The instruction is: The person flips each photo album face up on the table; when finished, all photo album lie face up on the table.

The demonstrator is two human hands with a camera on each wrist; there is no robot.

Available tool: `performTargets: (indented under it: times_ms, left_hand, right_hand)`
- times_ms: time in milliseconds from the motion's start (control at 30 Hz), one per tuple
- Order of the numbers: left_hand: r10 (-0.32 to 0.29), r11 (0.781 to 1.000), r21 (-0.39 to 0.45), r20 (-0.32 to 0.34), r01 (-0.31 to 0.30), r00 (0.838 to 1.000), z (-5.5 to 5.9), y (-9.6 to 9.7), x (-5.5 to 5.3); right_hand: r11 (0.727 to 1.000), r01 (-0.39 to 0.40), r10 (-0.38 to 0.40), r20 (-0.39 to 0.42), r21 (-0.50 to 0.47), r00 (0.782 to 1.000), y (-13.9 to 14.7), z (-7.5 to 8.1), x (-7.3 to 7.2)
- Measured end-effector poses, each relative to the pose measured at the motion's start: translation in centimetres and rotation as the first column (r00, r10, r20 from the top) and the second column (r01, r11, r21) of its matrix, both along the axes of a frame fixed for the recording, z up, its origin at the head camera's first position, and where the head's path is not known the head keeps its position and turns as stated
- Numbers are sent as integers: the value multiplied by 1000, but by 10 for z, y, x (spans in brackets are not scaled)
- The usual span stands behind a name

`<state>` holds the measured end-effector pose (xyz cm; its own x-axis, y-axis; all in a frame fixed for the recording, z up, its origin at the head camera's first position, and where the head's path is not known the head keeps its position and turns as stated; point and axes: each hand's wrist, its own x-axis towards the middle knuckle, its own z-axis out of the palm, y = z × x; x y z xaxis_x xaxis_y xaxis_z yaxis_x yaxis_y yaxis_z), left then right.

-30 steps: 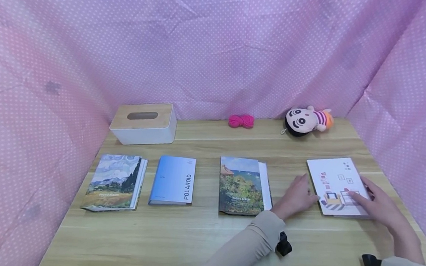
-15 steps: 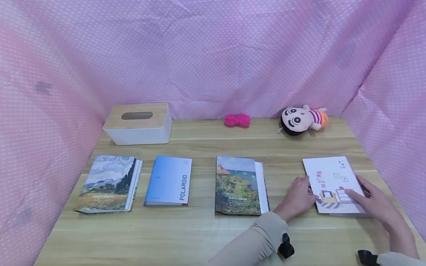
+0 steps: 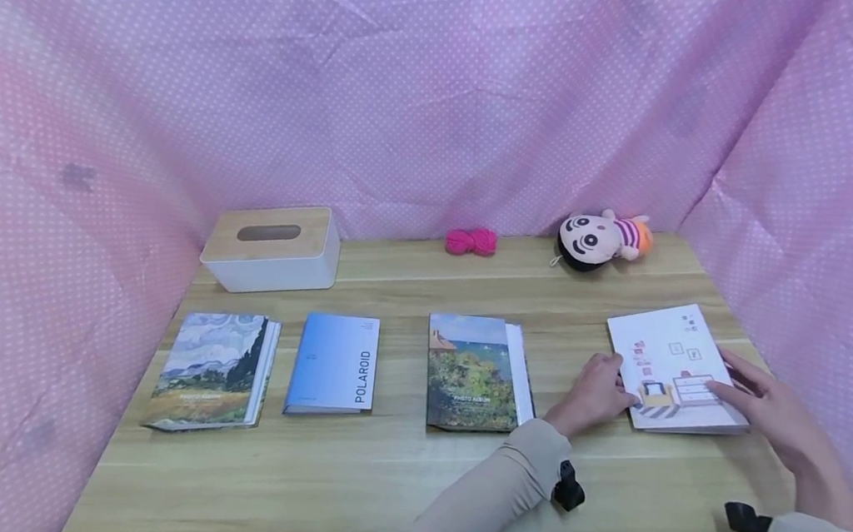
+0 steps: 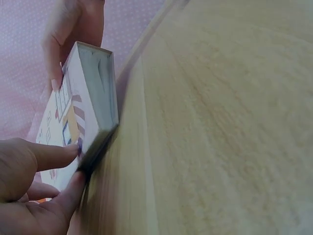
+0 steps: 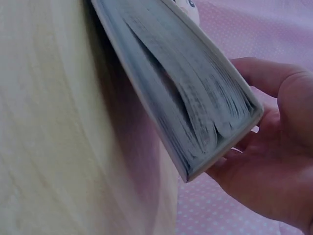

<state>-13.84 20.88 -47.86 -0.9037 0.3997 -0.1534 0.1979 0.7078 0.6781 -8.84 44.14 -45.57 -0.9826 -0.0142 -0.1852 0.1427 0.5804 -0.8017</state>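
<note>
A white photo album (image 3: 663,360) with a furniture drawing on its cover is at the right of the table in the head view. My left hand (image 3: 594,392) pinches its left edge, thumb on the cover. On the opposite side, my right hand (image 3: 779,411) grips the spine, its thumb on the cover and the other fingers partly hidden behind. The right wrist view shows the album's page edges (image 5: 181,93) and its spine side raised off the table. In the left wrist view, the left thumb (image 4: 56,156) presses near a cover corner.
Left of the hands lie a landscape photo album (image 3: 474,378), a blue Polaroid album (image 3: 332,363) and another painted album (image 3: 211,370). Behind them are a tissue box (image 3: 284,259), pink yarn (image 3: 471,241) and a plush doll (image 3: 597,239). Pink dotted cloth (image 3: 439,108) surrounds the wooden table (image 3: 288,489).
The white album's right side has tilted upward in the right hand's grip. My left hand has closed in on its left edge. The whole scene has shifted slightly left in the head view.
</note>
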Motion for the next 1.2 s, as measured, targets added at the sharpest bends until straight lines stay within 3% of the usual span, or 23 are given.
performTargets:
  times_ms: [133, 433, 700, 867, 1000, 1200]
  left_hand:
    - [20, 1000, -18, 4, -20, 1000, 2, 2, 2]
    - [147, 989, -44, 68, -144, 987, 12, 14, 13]
    - [107, 994, -19, 60, -106, 992, 16, 15, 17]
    - [77, 996, -38, 47, -75, 996, 14, 15, 14]
    - [55, 998, -34, 40, -53, 998, 13, 13, 10]
    - [43, 991, 121, 112, -56, 993, 15, 2, 10]
  right_hand:
    - [1000, -20, 20, 2, 14, 1000, 2, 7, 2]
    - [998, -23, 21, 46, 57, 999, 0, 26, 2]
    - [997, -26, 23, 50, 70, 998, -6, 38, 3]
    - [995, -42, 45, -33, 92, 998, -9, 42, 5]
    - [998, -37, 40, -65, 45, 997, -12, 42, 6]
    - [1000, 4, -7, -96, -29, 995, -20, 43, 7]
